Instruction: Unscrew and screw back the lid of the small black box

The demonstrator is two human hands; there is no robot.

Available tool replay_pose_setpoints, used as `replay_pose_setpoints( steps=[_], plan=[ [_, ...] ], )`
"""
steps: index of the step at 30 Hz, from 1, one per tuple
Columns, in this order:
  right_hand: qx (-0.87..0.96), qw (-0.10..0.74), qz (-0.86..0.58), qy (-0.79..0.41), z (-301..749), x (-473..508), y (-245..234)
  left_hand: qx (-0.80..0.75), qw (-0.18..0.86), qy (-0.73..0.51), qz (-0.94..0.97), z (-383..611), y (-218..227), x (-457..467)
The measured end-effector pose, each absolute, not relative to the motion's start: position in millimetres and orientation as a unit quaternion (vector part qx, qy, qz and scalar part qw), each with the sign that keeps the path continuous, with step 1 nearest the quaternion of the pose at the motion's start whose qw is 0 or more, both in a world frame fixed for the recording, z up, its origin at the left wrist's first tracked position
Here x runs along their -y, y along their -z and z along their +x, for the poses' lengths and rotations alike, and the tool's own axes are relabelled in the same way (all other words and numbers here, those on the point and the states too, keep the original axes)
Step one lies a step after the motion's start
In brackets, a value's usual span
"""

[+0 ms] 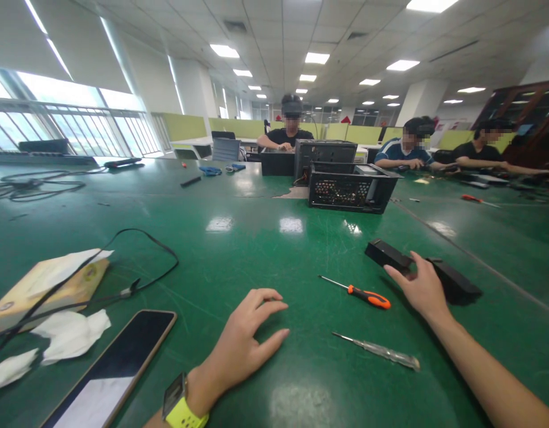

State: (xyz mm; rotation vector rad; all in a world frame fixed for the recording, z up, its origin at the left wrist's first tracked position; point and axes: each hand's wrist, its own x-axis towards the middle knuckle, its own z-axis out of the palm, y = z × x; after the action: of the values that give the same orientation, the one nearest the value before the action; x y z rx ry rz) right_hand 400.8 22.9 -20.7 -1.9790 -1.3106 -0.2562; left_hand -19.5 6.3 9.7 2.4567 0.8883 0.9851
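Black drive unit point(423, 271) half-gripped by right hand point(419, 289); could slide. Left hand point(243, 339) empty, fingers arched, near orange screwdriver point(361, 293).

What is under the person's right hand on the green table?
The right hand rests on a long black box. Its ends stick out either side; the middle is covered by the hand.

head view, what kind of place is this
Probably an open-plan office used as a computer repair workshop: long green tables, an opened computer case, an orange-handled screwdriver, and other people seated working.
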Motion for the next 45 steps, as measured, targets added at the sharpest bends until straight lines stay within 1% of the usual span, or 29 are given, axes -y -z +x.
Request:
replay_pose_setpoints(
  steps=[4, 7, 9, 12, 13, 16, 19, 21, 23, 25, 27, 30, 33, 35, 40, 45],
  plan=[
    [0.496, 0.410, -0.762, 0.074, 404.4, -32.1, 21.5, -0.311, 0.178, -0.348, 0.866, -18.4, -10.3, -6.5],
    [0.496, 0.446, -0.744, 0.044, 393.6, -19.2, 6.5, -0.314, 0.175, -0.353, 0.864, -18.7, -10.2, -6.6],
    [0.535, 0.458, -0.710, 0.000, 369.9, -4.6, -5.9, -0.322, 0.170, -0.352, 0.862, -19.2, -9.4, -6.1],
    [0.643, 0.429, -0.627, -0.093, 314.1, 18.2, -19.3, -0.340, 0.167, -0.340, 0.861, -19.7, -7.2, -5.7],
    [0.701, 0.398, -0.575, -0.142, 294.3, 24.5, -21.5, -0.347, 0.167, -0.335, 0.860, -19.8, -6.3, -5.8],
    [0.791, 0.322, -0.484, -0.190, 249.7, 35.8, -22.1, -0.358, 0.168, -0.312, 0.864, -19.6, -4.5, -6.6],
    [0.815, 0.280, -0.474, -0.180, 247.3, 35.2, -19.4, -0.352, 0.178, -0.282, 0.875, -19.4, -5.5, -6.6],
    [0.793, 0.278, -0.520, -0.153, 268.9, 29.8, -18.0, -0.349, 0.183, -0.274, 0.877, -19.3, -7.2, -5.6],
    [0.744, 0.292, -0.585, -0.138, 298.9, 22.5, -16.7, -0.353, 0.187, -0.280, 0.873, -19.2, -8.9, -4.4],
    [0.710, 0.298, -0.617, -0.164, 325.7, 15.9, -15.0, -0.358, 0.192, -0.290, 0.867, -18.8, -10.1, -3.5],
    [0.694, 0.315, -0.618, -0.194, 341.0, 12.2, -12.8, -0.362, 0.197, -0.298, 0.861, -18.0, -10.6, -3.4],
    [0.665, 0.377, -0.607, -0.217, 340.4, 12.6, -9.8, -0.358, 0.204, -0.305, 0.858, -16.5, -11.1, -4.2],
    [0.640, 0.438, -0.595, -0.210, 327.0, 17.9, -11.5, -0.353, 0.206, -0.309, 0.859, -15.9, -11.4, -4.6],
    [0.637, 0.458, -0.589, -0.194, 319.5, 22.4, -16.6, -0.351, 0.205, -0.312, 0.859, -16.2, -11.4, -4.3],
    [0.646, 0.461, -0.589, -0.149, 313.3, 28.2, -31.3, -0.351, 0.205, -0.312, 0.859, -17.0, -10.7, -3.5],
    [0.653, 0.450, -0.596, -0.124, 314.4, 26.4, -33.4, -0.353, 0.205, -0.308, 0.860, -16.5, -10.9, -3.8]
  ],
)
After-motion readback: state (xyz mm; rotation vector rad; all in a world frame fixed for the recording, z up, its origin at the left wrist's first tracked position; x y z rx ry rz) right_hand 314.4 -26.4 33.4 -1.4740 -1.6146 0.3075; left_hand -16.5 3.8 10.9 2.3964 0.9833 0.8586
